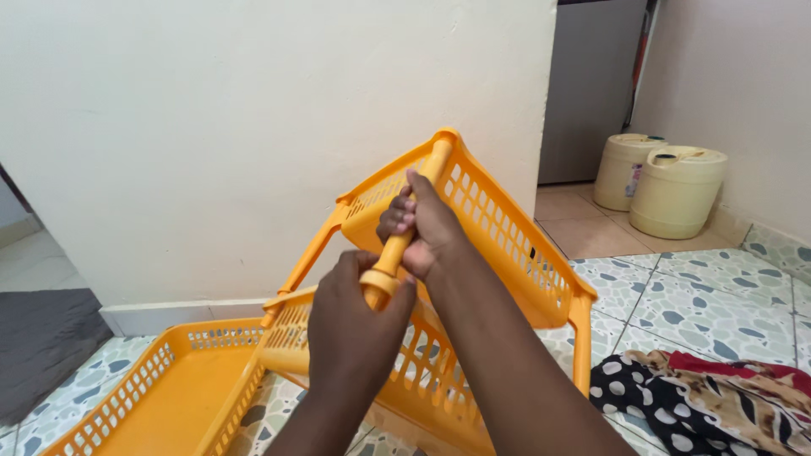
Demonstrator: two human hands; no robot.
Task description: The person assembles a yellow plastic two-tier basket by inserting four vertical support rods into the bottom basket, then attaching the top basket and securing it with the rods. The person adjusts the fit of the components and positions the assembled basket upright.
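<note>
Left hand [353, 317] closed around the flanged lower end of an orange plastic post [404, 234], fingers curled tight and thumb over the cap. Right hand [422, 226] gripping the same post higher up, fingers wrapped fully round it, no gap showing. Post slanting up and away, its top end seated in the corner of the upper orange basket [498, 228], tilted on edge, its slotted wall facing right and its rim running down toward a second corner leg at the right. Beneath the hands, a lower basket [422, 380] joined to the first by another slanted post on the left (the exact joint hidden behind the wrists). Loose orange tray [160, 397] lying flat on the patterned tile floor [676, 295] at the lower left, its near edge just beside the lower basket. White wall [253, 127] close behind the baskets. To the right, bare tiles, then spotted fabric [676, 397] heaped near the basket's leg. Farther back, two cream jerrycans [667, 186] standing together against the far wall, well apart from the hands.
</note>
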